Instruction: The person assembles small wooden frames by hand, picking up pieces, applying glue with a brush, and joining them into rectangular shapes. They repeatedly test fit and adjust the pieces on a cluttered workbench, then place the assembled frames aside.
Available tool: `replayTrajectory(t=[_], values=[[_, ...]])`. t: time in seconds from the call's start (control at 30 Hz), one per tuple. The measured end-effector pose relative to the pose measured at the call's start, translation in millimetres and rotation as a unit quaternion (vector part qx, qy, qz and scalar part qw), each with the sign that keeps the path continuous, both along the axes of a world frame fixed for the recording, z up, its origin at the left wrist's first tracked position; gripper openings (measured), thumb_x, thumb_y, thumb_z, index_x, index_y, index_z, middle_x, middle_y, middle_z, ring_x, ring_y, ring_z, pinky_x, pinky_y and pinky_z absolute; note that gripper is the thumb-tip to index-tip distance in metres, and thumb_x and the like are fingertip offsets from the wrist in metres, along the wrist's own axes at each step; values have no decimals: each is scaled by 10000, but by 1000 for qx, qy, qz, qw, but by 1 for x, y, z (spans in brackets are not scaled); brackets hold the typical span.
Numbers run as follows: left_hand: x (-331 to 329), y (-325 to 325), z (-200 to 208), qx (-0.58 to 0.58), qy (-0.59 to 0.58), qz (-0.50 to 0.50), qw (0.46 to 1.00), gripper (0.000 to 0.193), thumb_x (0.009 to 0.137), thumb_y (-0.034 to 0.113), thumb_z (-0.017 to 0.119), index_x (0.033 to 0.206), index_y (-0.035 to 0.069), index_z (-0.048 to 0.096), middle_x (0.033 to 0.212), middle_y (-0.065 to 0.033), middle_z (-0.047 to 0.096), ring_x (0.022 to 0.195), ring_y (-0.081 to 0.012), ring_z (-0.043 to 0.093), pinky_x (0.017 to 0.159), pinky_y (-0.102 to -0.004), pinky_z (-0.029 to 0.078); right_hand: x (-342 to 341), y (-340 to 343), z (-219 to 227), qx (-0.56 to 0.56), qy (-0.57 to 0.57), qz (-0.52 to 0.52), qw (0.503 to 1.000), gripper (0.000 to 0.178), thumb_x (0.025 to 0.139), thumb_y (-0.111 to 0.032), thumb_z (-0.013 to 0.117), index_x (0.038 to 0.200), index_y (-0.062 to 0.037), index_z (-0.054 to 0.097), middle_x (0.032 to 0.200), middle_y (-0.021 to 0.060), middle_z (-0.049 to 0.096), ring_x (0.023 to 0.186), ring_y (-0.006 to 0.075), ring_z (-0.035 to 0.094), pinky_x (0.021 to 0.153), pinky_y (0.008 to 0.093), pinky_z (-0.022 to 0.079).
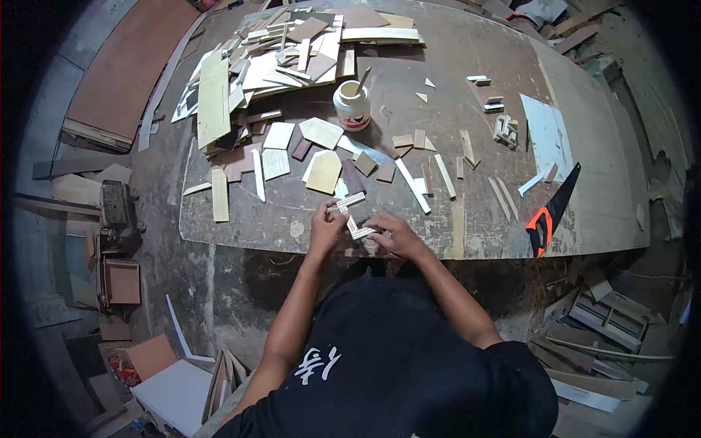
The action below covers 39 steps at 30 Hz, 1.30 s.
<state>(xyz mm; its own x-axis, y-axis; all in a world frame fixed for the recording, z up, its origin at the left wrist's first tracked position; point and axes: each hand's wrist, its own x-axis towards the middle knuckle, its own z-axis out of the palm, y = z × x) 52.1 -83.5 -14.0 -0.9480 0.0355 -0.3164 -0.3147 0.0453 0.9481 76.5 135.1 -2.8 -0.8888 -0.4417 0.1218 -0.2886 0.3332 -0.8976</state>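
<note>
Near the front edge of the scarred brown worktable [270, 232], the person is holding up a small Z-shaped piece of pale, striped wooden strips [350, 220], with both bare hands on it. The left hand [327, 228] is pinching the upper strip between thumb and fingers, close to where it is meeting the slanting middle strip. The right hand [394, 235] is bending in from the other side, its thumb and forefinger seeming to pinch the end of the lower strip; the other fingers are curling loosely, and I can't tell how hard any of them are pressing.

The step in hand looks to me like steadying or setting the corners. For that, the left grip is sitting well, near a corner. The right one is resting farther out, so a twist there would likely be levering the corner apart; sliding it inward and pressing straight along the strip would be kinder. Lining up the faces before squeezing should help too. Whether glue is lying in the corners, I can't see from here.

Beyond the hands, a white plastic jar with a stick in it [353, 113] is standing open, and pale house-shaped wooden panels [323, 172] are lying nearer.
</note>
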Motion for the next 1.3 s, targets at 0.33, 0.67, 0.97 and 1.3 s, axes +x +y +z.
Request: replayTrajectory(t=[0.33,0.67,0.97,1.3], values=[[0,2,1,-20,13,0,1000,371,848,76,675,1191,30,542,745,-23,642,642,-65,554,566,-237,429,2,-1,2,-19,-16,-23,999,273,803,-40,704,1071,-31,655,975,121,623,898,263,624,785,341,515],[0,9,14,-25,33,13,999,394,849,83,689,1206,-3,547,749,-28,647,659,-67,565,600,-237,443,8,-3,6,-7,27,-76,997,273,803,-86,684,1071,-51,647,1007,140,632,944,329,620,819,386,501],[-1,19,21,-2,53,16,998,377,868,68,668,1216,16,534,783,-28,645,670,-55,552,588,-223,433,6,3,9,11,53,-93,994,304,766,-19,693,1068,-33,663,1027,134,647,987,294,628,857,367,501],[-19,32,36,90,78,-15,993,409,899,51,635,1281,54,488,882,-10,578,787,-75,545,698,-231,457,-5,10,20,23,80,-115,990,570,759,-159,741,1279,-76,522,1167,152,571,1083,348,554,929,418,463]])
